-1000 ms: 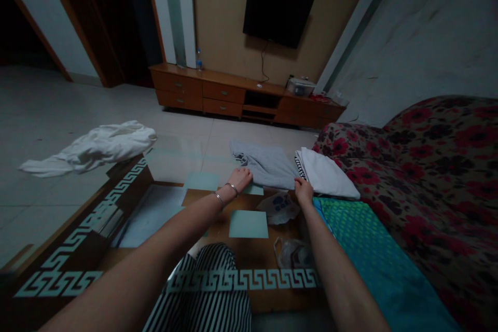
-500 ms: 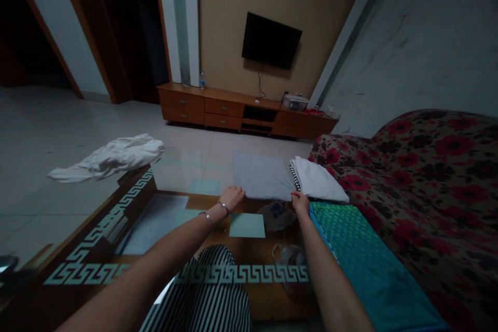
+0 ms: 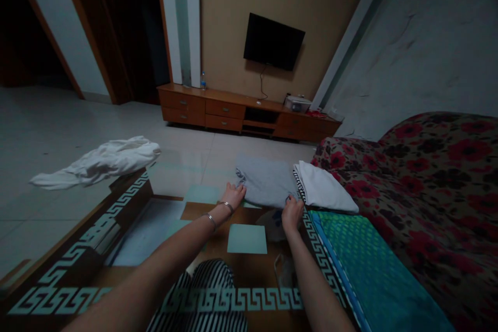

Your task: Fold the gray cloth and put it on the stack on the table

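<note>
My left hand [image 3: 234, 196] grips the near edge of a folded grey cloth [image 3: 266, 180], and a silver bangle circles that wrist. My right hand [image 3: 291, 213] pinches the same cloth at its near right corner. A folded white cloth [image 3: 321, 188] with a black-and-white striped edge lies against the grey cloth's right side. Both lie at the far end of a glass-topped table [image 3: 148, 233]. A pale green paper square [image 3: 247, 238] lies below my hands, touching neither. A crumpled plastic bag [image 3: 272, 225] sits partly hidden behind my right hand.
A teal quilted cloth [image 3: 361, 254] lies to the right, beside a red-flowered sofa [image 3: 428, 202]. A crumpled white garment [image 3: 97, 163] lies on the tiled floor at left. A wooden TV cabinet [image 3: 233, 111] stands against the far wall.
The grey cloth has gone from flat to more rumpled, its left corner bunched. My right hand has shifted slightly left and toward me. The view has barely moved.
</note>
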{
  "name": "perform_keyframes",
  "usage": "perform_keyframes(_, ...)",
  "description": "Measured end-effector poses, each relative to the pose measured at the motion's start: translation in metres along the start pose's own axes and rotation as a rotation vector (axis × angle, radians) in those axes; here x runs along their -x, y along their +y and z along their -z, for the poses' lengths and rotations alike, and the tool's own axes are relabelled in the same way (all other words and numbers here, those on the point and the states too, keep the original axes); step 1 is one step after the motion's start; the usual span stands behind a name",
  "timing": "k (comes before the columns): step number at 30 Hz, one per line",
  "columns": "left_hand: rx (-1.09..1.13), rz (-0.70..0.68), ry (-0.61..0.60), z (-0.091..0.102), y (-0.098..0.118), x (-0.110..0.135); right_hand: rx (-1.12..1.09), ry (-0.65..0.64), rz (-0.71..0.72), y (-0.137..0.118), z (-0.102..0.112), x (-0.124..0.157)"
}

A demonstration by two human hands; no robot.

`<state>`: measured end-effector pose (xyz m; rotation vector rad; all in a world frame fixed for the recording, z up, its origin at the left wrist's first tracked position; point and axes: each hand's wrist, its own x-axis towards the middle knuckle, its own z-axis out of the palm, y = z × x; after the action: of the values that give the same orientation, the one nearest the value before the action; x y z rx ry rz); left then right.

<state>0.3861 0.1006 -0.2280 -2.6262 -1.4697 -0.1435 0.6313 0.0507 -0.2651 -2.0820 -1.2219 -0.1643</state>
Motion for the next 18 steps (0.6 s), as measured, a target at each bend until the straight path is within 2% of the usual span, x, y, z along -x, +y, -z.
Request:
perform_keyframes(6,0.04,0.069,0.012,-0.017,-0.009,-0.057,-0.042,-0.01,0.012,0.003,-0.037,-0.053)
perform_keyframes(9,0.045,0.081,0.012,-0.021,-0.01,-0.066,-0.057,0.004,-0.01,0.008,-0.042,-0.06)
perform_keyframes(12,0.02,0.085,0.012,-0.017,-0.006,-0.055,-0.081,0.017,-0.035,0.014,-0.032,-0.055)
perform_keyframes(18,-0.075,0.057,0.003,0.004,0.012,-0.009,-0.135,0.026,-0.048,0.021,0.002,-0.029)
